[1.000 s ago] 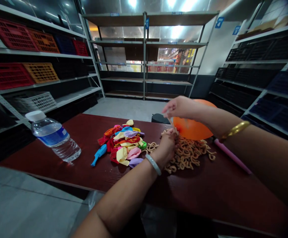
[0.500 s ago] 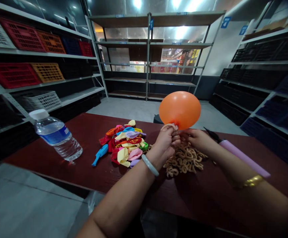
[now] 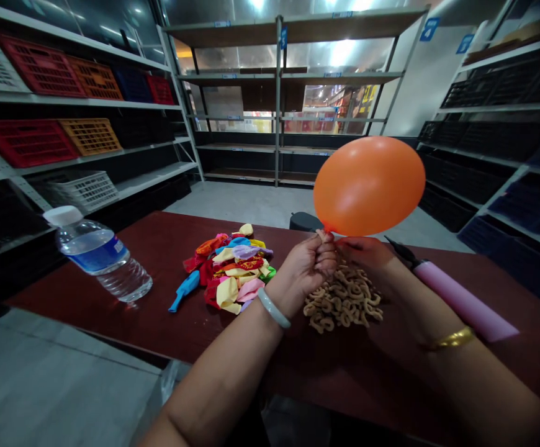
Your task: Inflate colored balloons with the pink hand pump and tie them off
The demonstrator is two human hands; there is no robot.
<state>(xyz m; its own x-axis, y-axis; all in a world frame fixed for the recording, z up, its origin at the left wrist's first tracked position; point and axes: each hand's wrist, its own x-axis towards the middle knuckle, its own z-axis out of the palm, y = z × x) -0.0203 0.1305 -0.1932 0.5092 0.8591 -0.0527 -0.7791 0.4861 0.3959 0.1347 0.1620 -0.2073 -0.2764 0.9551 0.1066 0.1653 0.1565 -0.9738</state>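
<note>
An inflated orange balloon (image 3: 369,186) floats up and to the right of my hands, its knotted-looking red neck end pointing down at them. My left hand (image 3: 314,261) is closed on that neck, with a bit of tan band at the thumb. Close beside it, my right hand (image 3: 365,253) has its fingers pinched together under the balloon; what they hold is hidden. Below both hands lies a heap of tan rubber-band loops (image 3: 342,304). To the left is a pile of uninflated balloons (image 3: 233,267) in many colours, a blue one at its edge.
A water bottle (image 3: 102,253) stands at the left of the dark red table (image 3: 167,329). A pink hand pump (image 3: 463,298) with a black nozzle lies at the right. Shelves with crates (image 3: 41,141) line the left side; a metal rack (image 3: 278,112) stands behind.
The balloon has swung right and up and appears larger. The tan loop that stood out around my left thumb now shows only slightly. Both hands remain together near the neck.
</note>
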